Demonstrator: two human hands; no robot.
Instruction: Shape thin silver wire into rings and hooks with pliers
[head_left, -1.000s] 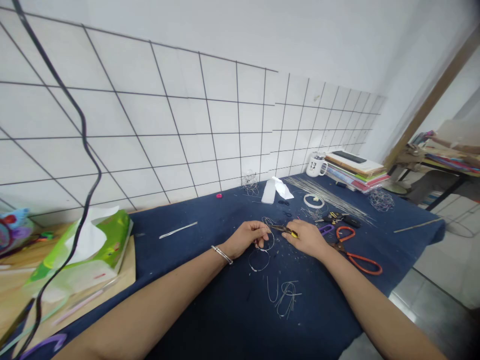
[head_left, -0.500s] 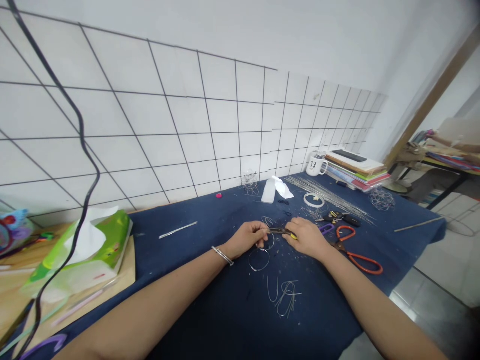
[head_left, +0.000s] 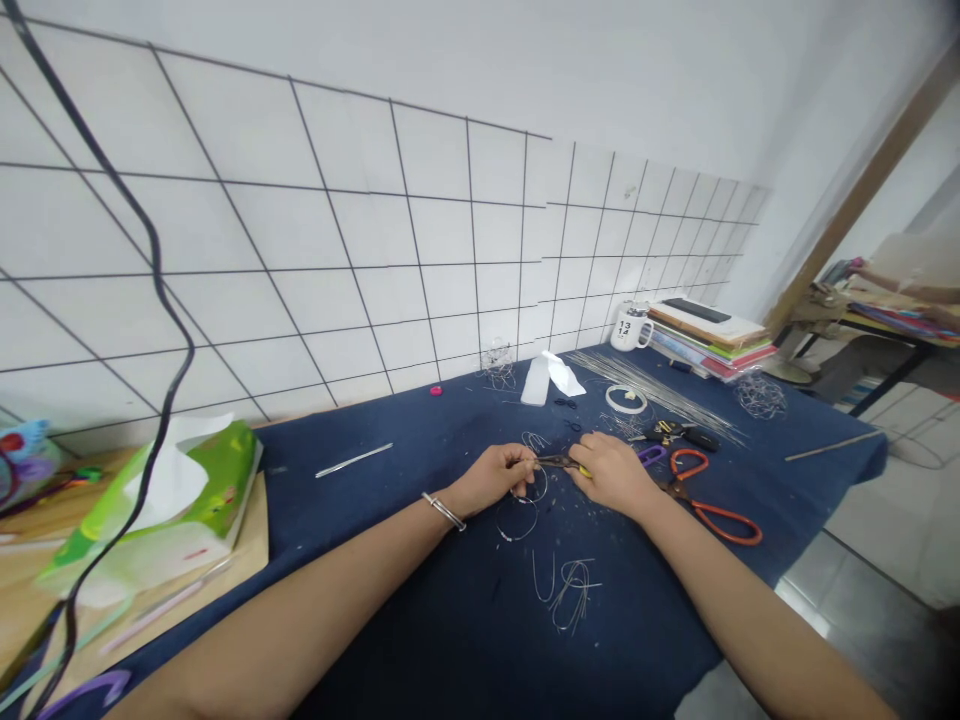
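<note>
My left hand [head_left: 501, 470] is closed in a pinch on a thin wire ring [head_left: 545, 484], with a silver bangle on its wrist. My right hand [head_left: 613, 472] is wrapped round the handles of pliers [head_left: 561, 462], a bit of yellow grip showing. The pliers' jaws point left and meet the wire at my left fingertips; exactly what they grip is too small to tell. Just below my left hand lies a second wire ring [head_left: 516, 538] on the dark blue cloth [head_left: 420, 620]. Nearer to me are loose bent wires [head_left: 574, 595].
Right of my right hand lie red-handled scissors [head_left: 716, 520] and black-and-yellow pliers [head_left: 666, 432]. Behind are a wire coil [head_left: 625, 399], long straight wires [head_left: 660, 390], a white mug [head_left: 630, 328] and stacked books [head_left: 712, 340]. A green tissue pack [head_left: 217, 500] sits at left, near a hanging black cable [head_left: 161, 300].
Both hands keep nearly the same place and hold. The whole view has shifted very slightly; nothing has been taken up or let go.
</note>
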